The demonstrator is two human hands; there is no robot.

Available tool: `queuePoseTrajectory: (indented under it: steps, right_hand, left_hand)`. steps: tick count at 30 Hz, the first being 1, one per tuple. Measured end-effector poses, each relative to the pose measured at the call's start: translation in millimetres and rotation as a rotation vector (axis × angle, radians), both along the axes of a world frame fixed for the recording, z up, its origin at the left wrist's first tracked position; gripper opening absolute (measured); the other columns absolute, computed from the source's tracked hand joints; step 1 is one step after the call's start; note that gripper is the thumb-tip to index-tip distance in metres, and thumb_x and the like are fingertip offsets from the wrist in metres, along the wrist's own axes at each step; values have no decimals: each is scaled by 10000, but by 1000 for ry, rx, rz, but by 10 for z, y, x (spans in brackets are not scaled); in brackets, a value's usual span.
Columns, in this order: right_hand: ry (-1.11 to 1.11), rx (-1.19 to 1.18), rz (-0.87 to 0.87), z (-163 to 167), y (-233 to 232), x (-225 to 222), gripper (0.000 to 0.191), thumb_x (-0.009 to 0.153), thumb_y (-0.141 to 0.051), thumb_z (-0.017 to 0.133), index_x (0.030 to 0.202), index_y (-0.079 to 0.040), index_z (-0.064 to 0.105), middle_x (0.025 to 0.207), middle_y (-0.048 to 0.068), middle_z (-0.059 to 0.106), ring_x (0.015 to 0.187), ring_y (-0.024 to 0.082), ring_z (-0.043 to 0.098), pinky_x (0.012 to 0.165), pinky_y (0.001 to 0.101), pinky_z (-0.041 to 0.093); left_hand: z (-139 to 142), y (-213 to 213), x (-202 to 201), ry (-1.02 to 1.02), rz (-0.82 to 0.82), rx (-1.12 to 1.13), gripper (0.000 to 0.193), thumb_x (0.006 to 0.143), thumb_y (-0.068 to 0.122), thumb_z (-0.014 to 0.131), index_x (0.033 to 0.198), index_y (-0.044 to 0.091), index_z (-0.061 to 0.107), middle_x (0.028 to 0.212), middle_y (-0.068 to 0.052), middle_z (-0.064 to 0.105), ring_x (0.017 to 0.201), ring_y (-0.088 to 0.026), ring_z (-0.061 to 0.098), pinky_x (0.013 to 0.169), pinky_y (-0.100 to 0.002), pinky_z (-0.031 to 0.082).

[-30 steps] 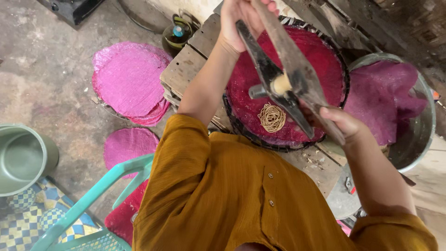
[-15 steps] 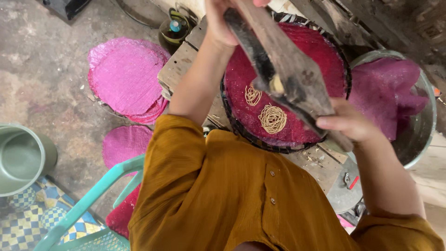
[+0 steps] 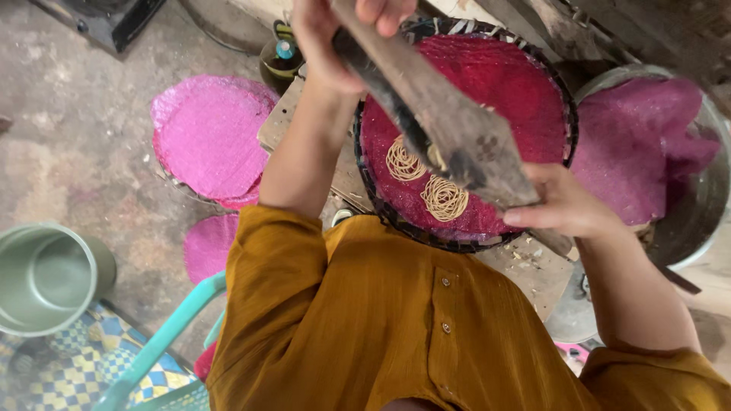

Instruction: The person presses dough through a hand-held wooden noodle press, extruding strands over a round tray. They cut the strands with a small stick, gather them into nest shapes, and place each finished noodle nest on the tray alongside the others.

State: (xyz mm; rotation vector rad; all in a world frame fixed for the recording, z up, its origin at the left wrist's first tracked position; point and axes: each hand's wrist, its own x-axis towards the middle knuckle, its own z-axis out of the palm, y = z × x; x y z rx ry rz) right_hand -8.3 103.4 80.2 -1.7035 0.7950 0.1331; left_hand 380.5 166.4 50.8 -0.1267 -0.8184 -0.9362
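Observation:
My left hand (image 3: 329, 47) grips the far handle of a long wooden press (image 3: 457, 133) at the top of the view. Around its near handle, by the tray's right rim, my right hand (image 3: 567, 205) is closed. The press hangs tilted over a round woven tray (image 3: 364, 171) lined with a dark red mat (image 3: 510, 84). Two pale coils of thin noodle strands, one (image 3: 403, 161) beside the other (image 3: 444, 198), lie on the mat under the press. My mustard shirt fills the bottom of the view.
A metal basin (image 3: 712, 202) at the right holds crumpled pink mats (image 3: 647, 144). More round pink mats (image 3: 209, 133) lie on the concrete floor at the left. A green metal pot (image 3: 46, 278), a teal chair frame (image 3: 160, 342) and a bottle (image 3: 283, 52) stand nearby.
A second noodle coil has appeared on the red mat beside the first. The press has shifted left over the tray, with both hands still on its handles.

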Motion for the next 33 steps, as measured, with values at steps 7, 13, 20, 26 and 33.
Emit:
queuePoseTrajectory:
  steps: [7, 13, 20, 26, 33]
  right_hand:
    - [102, 86, -75, -172, 6, -237, 742, 646, -228, 859, 1325, 16, 685, 1118, 154, 771, 956, 264, 697, 867, 409, 550]
    - [6, -55, -17, -425, -104, -193, 750, 695, -270, 841, 1359, 10, 634, 1239, 133, 725, 1151, 230, 647, 1037, 369, 464]
    - [-122, -17, 13, -579, -193, -8, 736, 762, -262, 822, 1389, 34, 577, 1294, 132, 689, 1210, 222, 619, 1080, 362, 439]
    - [-218, 87, 18, -606, -233, -87, 767, 695, -255, 836, 1371, 15, 595, 1172, 149, 740, 1054, 235, 718, 1018, 373, 535]
    - [-494, 136, -54, -400, -86, -492, 673, 770, -313, 841, 1293, 65, 650, 1137, 162, 744, 985, 259, 712, 890, 379, 592]
  left_hand:
    - [-398, 116, -291, 125, -167, 163, 521, 1060, 630, 368, 887, 161, 515, 779, -58, 541, 724, -257, 568, 912, -425, 479]
    - [-638, -271, -230, 89, -279, 86, 476, 1051, 591, 380, 903, 156, 503, 783, -20, 522, 774, -221, 548, 991, -477, 482]
    - [-612, -407, -84, 106, -333, 107, 516, 1024, 604, 398, 981, 127, 588, 826, -29, 567, 845, -215, 573, 1021, -471, 491]
    - [-527, -395, 3, 161, -335, 287, 552, 961, 610, 413, 982, 114, 654, 1107, -154, 730, 1092, -317, 687, 1129, -519, 492]
    - [-735, -79, -537, -1567, 511, 461, 444, 826, -68, 544, 1114, 167, 788, 1124, -52, 689, 1087, -236, 671, 1007, -358, 566]
